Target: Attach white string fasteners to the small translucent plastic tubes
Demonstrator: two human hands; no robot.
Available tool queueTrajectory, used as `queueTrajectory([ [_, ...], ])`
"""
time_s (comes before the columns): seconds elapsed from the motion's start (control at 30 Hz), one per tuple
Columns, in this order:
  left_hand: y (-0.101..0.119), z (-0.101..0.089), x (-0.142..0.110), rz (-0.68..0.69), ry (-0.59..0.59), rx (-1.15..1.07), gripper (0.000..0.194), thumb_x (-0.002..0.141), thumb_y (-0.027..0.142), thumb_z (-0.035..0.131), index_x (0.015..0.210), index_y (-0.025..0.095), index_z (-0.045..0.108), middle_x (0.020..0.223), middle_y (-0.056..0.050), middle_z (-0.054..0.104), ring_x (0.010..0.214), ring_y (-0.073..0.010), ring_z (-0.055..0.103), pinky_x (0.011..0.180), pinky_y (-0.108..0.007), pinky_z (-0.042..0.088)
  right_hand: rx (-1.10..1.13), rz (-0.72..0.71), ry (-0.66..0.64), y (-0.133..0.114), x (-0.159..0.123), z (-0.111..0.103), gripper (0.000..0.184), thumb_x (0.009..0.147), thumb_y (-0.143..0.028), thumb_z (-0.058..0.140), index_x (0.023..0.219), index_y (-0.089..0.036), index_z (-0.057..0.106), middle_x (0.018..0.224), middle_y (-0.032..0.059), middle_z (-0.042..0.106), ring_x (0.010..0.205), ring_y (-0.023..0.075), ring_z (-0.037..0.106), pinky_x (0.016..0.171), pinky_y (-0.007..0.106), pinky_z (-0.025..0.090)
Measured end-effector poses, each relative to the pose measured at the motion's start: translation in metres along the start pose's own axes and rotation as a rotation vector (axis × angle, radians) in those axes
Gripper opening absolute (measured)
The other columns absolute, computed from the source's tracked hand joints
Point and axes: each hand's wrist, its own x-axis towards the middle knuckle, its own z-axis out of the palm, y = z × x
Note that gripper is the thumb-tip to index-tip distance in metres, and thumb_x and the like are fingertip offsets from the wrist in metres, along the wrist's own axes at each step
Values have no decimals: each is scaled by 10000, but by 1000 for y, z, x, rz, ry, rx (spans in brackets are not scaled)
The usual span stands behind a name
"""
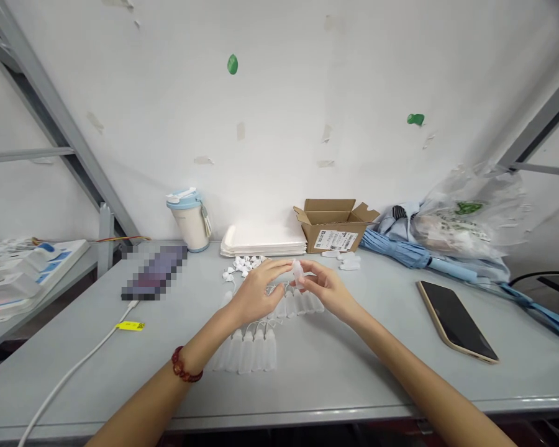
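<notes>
Between the thumb and fingers of my right hand (327, 288) is a small translucent plastic bottle (299, 276), held upright above the table. My left hand (258, 293) reaches over from the left with its fingers stretched out and its thumb apart; the fingertips are at the bottle's top and seem to touch it. Below my hands lies a row of similar bottles (302, 304), partly hidden by them. A nearer row of bottles (251, 352) has thin white cords at the tops. Small white caps (245, 266) lie in a pile behind my left hand.
Several loose bottles (349, 261) lie before an open cardboard box (335, 233). A white stack (265, 241) and a lidded cup (190, 220) stand by the wall. Right are a blue umbrella (395, 248), plastic bag (470, 217) and phone (456, 320); left, a cable (84, 360) reaches a blurred device (156, 273).
</notes>
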Motion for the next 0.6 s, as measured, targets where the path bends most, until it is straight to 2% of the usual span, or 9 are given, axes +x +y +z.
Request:
queueTrajectory([
  [0.23, 0, 2, -1, 14, 24, -12, 414, 766, 90, 473, 1146, 211, 582, 1217, -57, 582, 1131, -211, 517, 966, -387, 421, -6, 19, -39, 0, -1, 0, 371, 784, -310, 586, 1138, -205, 549, 947, 51, 622, 753, 168, 630, 614, 290, 458],
  [0.4, 3, 0, -1, 32, 37, -48, 371, 765, 91, 474, 1085, 210, 618, 1176, -66, 607, 1095, -214, 544, 936, -384, 443, 34, 45, -50, 5, -2, -1, 436, 764, -297, 611, 1174, -206, 493, 846, 22, 586, 730, 170, 634, 579, 277, 440],
  [0.6, 6, -2, -1, 85, 31, -39, 342, 767, 96, 476, 1043, 217, 637, 1151, -66, 621, 1080, -222, 549, 917, -399, 448, 106, 13, -131, 1, -2, 0, 447, 775, -293, 607, 1195, -250, 462, 923, 22, 552, 739, 150, 628, 558, 252, 429],
])
